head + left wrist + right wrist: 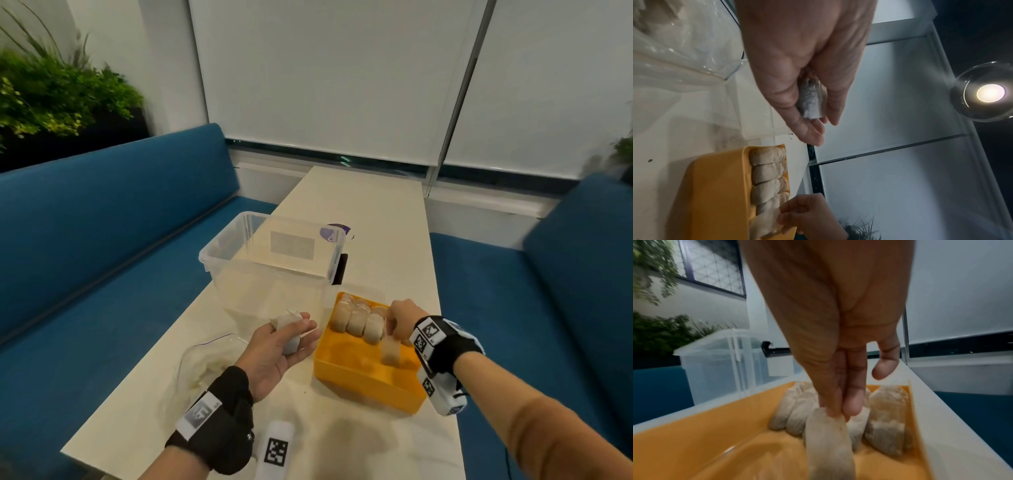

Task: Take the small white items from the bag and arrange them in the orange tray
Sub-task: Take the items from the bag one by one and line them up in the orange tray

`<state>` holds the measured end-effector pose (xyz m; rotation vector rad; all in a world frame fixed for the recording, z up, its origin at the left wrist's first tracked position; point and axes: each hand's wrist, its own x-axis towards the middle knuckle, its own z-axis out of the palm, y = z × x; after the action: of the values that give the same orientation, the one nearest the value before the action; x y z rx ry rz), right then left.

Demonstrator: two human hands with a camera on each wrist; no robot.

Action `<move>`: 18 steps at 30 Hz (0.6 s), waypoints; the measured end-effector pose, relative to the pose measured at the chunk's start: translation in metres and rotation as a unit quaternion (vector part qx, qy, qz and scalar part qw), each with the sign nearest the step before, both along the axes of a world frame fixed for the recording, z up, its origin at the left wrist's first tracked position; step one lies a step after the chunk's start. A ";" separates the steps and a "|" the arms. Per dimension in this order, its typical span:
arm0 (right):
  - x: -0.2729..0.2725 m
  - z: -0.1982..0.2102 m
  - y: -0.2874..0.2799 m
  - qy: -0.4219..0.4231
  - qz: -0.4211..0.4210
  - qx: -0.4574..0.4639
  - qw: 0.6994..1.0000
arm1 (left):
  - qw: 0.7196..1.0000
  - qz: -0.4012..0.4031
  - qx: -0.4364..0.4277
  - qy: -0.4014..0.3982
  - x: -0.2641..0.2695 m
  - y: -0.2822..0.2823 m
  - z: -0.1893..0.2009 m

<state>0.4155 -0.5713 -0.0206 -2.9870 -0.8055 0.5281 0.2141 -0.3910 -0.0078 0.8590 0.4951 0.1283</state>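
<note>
The orange tray (346, 373) sits on the white table, with several small white sachets (356, 320) standing in a row along its far side. My right hand (399, 323) pinches one more white sachet (390, 353) by its top edge and holds it upright inside the tray, just in front of the row (885, 418); the pinched sachet (828, 443) hangs from the fingertips (852, 405). My left hand (291, 337), palm up to the left of the tray, holds another white sachet (290, 330) (810, 100) between thumb and fingers. The clear plastic bag (205, 363) lies left of that hand.
A clear plastic bin (270, 270) stands right behind the tray and the bag. A white tag with a black marker (276, 448) lies near the table's front edge. Blue benches (102, 240) flank the narrow table (376, 219) on both sides.
</note>
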 end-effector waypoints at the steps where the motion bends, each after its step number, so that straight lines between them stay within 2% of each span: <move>1: 0.002 -0.002 0.001 -0.010 -0.009 -0.001 1.000 | 1.000 0.002 0.002 0.001 -0.001 0.000 -0.001; 11: 0.015 0.004 0.008 -0.093 -0.022 -0.017 0.995 | 1.000 0.012 0.023 0.017 -0.012 0.002 -0.007; 15: -0.001 0.032 0.012 -0.115 0.007 0.078 0.990 | 0.999 -0.037 0.029 0.011 -0.009 -0.002 -0.001; 18: -0.034 0.063 0.019 -0.060 0.082 0.193 0.976 | 0.996 -0.085 0.038 0.001 -0.005 -0.007 0.005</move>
<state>0.3815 -0.5524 0.0423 -2.6278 -1.0346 0.1661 0.2093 -0.3982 -0.0029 0.9712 0.4198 -0.0094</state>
